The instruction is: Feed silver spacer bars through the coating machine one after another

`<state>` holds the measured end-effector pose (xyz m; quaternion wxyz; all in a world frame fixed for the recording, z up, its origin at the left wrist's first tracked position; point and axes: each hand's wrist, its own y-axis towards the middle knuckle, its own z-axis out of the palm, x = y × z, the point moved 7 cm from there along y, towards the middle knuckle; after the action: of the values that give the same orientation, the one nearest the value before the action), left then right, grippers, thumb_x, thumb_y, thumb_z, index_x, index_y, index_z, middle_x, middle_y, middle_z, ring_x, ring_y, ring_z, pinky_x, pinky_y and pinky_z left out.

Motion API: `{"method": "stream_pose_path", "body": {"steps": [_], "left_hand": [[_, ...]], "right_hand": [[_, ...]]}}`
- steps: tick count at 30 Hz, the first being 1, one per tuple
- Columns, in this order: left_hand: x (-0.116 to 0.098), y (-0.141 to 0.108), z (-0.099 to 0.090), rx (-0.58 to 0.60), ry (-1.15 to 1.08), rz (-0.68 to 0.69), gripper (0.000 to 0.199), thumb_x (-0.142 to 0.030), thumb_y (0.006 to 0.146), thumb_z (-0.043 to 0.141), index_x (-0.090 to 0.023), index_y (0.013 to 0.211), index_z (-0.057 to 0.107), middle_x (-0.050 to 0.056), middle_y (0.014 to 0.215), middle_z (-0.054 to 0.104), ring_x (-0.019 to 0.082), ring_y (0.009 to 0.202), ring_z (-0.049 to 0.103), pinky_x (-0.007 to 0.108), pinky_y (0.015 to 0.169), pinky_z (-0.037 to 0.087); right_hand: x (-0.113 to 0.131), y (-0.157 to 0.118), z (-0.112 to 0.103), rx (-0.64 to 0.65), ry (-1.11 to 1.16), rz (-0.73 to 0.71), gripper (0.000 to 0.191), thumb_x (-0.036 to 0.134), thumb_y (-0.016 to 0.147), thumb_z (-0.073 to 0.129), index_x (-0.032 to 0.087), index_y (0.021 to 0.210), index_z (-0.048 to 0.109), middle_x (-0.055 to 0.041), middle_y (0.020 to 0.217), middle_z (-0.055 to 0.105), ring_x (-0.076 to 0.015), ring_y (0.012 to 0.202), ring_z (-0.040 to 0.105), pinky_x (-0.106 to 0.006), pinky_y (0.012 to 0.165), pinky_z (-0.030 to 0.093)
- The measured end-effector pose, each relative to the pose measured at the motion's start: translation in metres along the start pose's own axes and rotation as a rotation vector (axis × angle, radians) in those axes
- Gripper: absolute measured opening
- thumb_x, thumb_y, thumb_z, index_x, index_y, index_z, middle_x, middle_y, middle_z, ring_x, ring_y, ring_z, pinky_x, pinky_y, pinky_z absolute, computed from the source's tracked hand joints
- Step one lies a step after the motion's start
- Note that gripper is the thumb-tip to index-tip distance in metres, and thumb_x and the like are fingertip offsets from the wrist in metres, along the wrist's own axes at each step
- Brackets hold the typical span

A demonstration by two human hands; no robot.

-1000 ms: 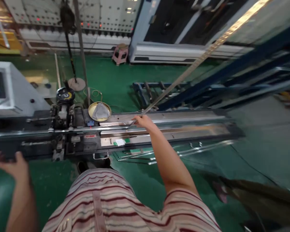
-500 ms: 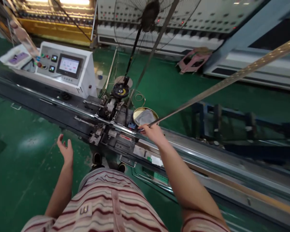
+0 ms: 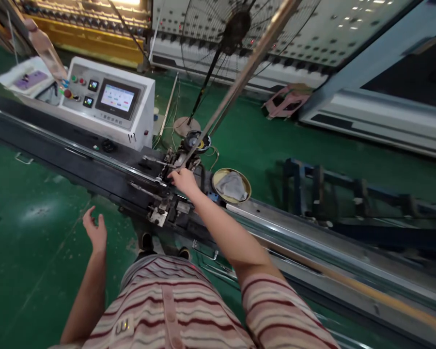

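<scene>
My right hand is closed at the lower end of a long, narrow metal strip, which slants up and away to the top of the view. The fingers are over the clamp mechanism in the middle of a long machine bed, close to the end of a shiny rail. The fingertips and the strip's very end are partly hidden. My left hand hangs in the air in front of the bed, fingers apart, holding nothing.
A white control box with a lit screen stands on the bed's left part. Behind the bed are a round tin with a grey cloth, a standing fan, a pink stool and a dark metal rack.
My right hand has moved left along the bed to the clamp mechanism, and the strip has swung from slanting right to a steeper angle. My left hand has hardly moved.
</scene>
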<state>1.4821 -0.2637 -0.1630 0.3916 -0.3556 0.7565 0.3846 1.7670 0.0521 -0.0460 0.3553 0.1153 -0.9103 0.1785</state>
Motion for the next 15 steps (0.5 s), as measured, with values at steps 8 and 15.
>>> {"method": "stream_pose_path", "body": {"steps": [8, 15], "left_hand": [[-0.027, 0.080, 0.068, 0.149, -0.289, -0.149, 0.061, -0.027, 0.085, 0.070, -0.022, 0.142, 0.049, 0.015, 0.150, 0.049, 0.025, 0.140, 0.045, 0.043, 0.118, 0.035], [-0.094, 0.102, 0.151, 0.327, -0.751, -0.624, 0.071, -0.028, 0.088, 0.067, -0.024, 0.151, 0.034, 0.019, 0.150, 0.051, 0.021, 0.131, 0.059, 0.042, 0.117, 0.039]], "right_hand": [[0.050, 0.032, 0.044, -0.026, 0.272, 0.004, 0.033, 0.028, 0.085, 0.047, 0.017, 0.085, 0.078, -0.0022, 0.069, 0.070, -0.0163, 0.070, 0.071, -0.026, 0.075, 0.056], [0.018, -0.031, -0.043, -0.004, 0.647, 0.093, 0.025, 0.026, 0.077, 0.052, 0.014, 0.076, 0.073, -0.0029, 0.060, 0.067, -0.0152, 0.058, 0.067, -0.023, 0.057, 0.054]]}}
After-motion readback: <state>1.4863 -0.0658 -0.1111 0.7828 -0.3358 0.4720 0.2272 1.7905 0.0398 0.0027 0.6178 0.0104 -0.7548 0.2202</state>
